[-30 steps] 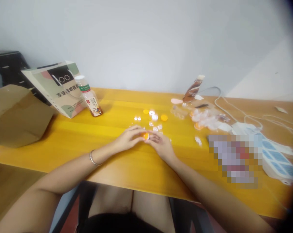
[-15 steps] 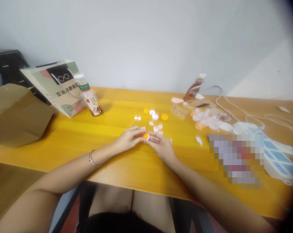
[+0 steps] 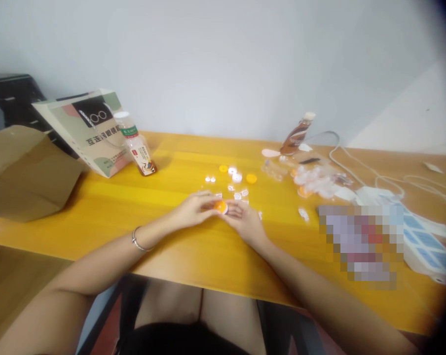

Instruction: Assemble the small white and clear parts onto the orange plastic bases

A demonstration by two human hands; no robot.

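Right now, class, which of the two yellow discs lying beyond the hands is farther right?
The yellow disc right of the two larger white discs; the other yellow disc lies left of them. The orange piece sits between left hand and right hand.

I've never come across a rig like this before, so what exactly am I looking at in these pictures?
There is no machine here: a camera worn on a person's head looks forward and down at two bare hands. The left hand and right hand meet over a wooden table, holding a small orange-and-white round piece between their fingers. Beyond them lie yellow discs, white discs and small white patterned pieces. Left of these are a bottle with a green band and two bags; to the right, a brown bottle and a cable. One item on the right is pixelated out.
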